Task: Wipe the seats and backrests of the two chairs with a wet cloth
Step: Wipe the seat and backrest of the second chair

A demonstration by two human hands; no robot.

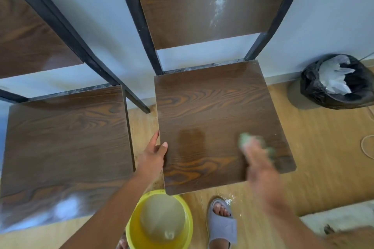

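Two dark wood-grain chairs with black metal frames stand side by side against a pale wall. My right hand (257, 157), blurred by motion, presses a green cloth (245, 140) onto the right chair's seat (212, 107) near its front right. A wet streak (191, 143) shines on that seat. My left hand (154, 152) grips the same seat's left edge. White powder (217, 9) marks the right chair's backrest (192, 6). The left chair's seat (66, 143) carries a whitish smear (66, 208) at its front; its backrest (26, 32) is upper left.
A yellow bucket (133, 230) of cloudy water sits on the wooden floor below the right seat's front edge. My foot in a grey slipper (221, 224) is beside it. A black bin bag (315, 87) with white waste stands by the wall at right.
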